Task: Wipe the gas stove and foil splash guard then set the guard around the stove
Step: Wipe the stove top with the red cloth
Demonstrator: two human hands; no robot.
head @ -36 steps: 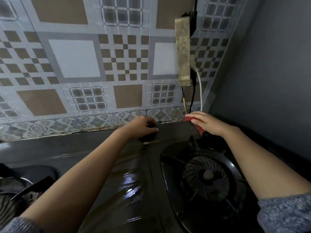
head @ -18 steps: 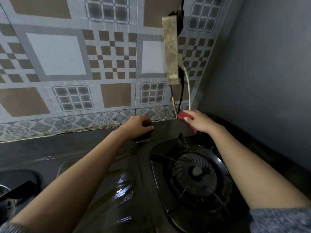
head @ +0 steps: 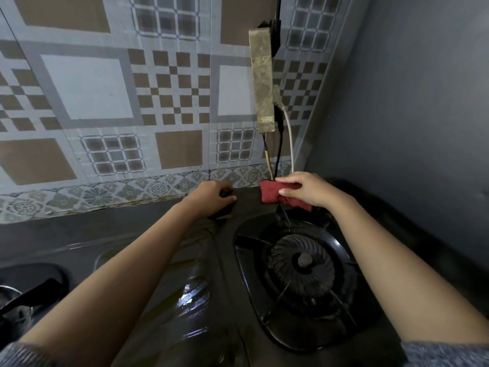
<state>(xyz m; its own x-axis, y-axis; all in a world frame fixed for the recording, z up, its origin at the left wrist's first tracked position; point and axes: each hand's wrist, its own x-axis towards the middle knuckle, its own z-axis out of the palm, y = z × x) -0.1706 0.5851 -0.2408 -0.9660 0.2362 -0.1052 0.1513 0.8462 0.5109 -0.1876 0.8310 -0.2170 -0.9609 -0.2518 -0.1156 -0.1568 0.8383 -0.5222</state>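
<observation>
Stove [head: 301, 263] corner indistinct under left hand [head: 209, 198], cloth [head: 270, 194] in right hand [head: 310, 191]

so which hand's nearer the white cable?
Right. The right hand, holding the red cloth, sits just below the white cable; the left hand, gripping a dark object, is well to its left.

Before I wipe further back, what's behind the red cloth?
Cords hang down from a power strip on the tiled wall, just behind the red cloth. Their lower ends are hidden by the cloth and the right hand.
</observation>
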